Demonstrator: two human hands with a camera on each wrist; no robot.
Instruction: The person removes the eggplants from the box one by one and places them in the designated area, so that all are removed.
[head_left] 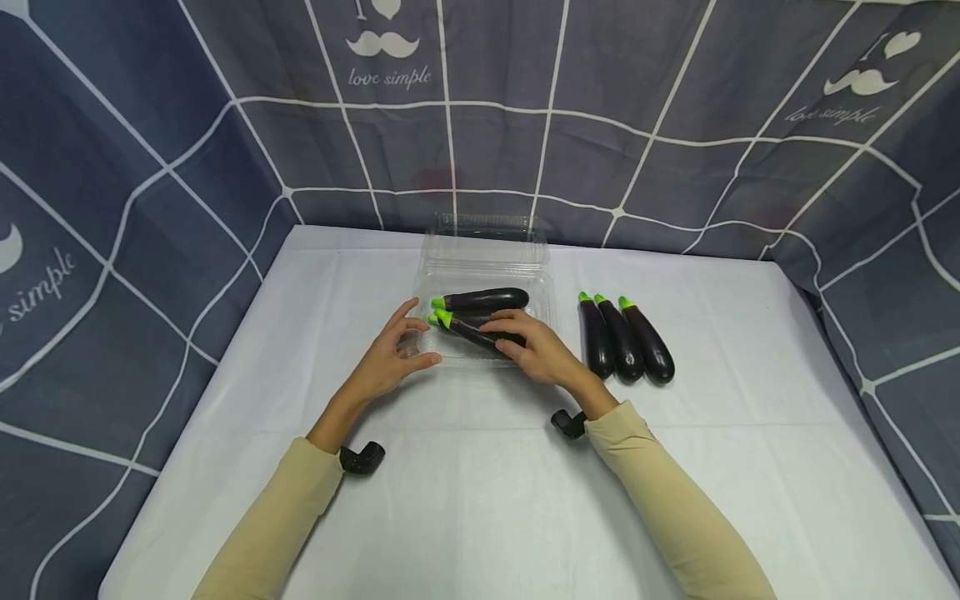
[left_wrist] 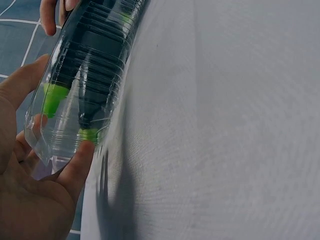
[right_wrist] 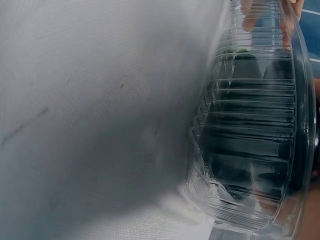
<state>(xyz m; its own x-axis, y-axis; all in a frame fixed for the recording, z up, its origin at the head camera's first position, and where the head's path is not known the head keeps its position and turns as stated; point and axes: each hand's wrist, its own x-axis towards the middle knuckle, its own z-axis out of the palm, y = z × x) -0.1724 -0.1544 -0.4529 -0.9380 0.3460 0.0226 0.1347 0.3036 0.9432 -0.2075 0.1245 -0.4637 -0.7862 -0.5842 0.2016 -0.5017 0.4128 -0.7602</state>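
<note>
Eggplants point(head_left: 491, 299), glossy and near-black with bright green tips, lie in a clear box point(head_left: 459, 350) beneath the right hand point(head_left: 538, 346), which grasps one; the left hand point(head_left: 386, 362) spreads loosely around the box's end.

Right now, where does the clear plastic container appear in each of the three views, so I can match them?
Head: the clear plastic container is near the picture's middle.
Left wrist: the clear plastic container fills the upper left, slanting, ribbed side showing.
Right wrist: the clear plastic container runs down the right side, ribs close up.
Shared landmark: the white tablecloth, visible in all three.
</note>
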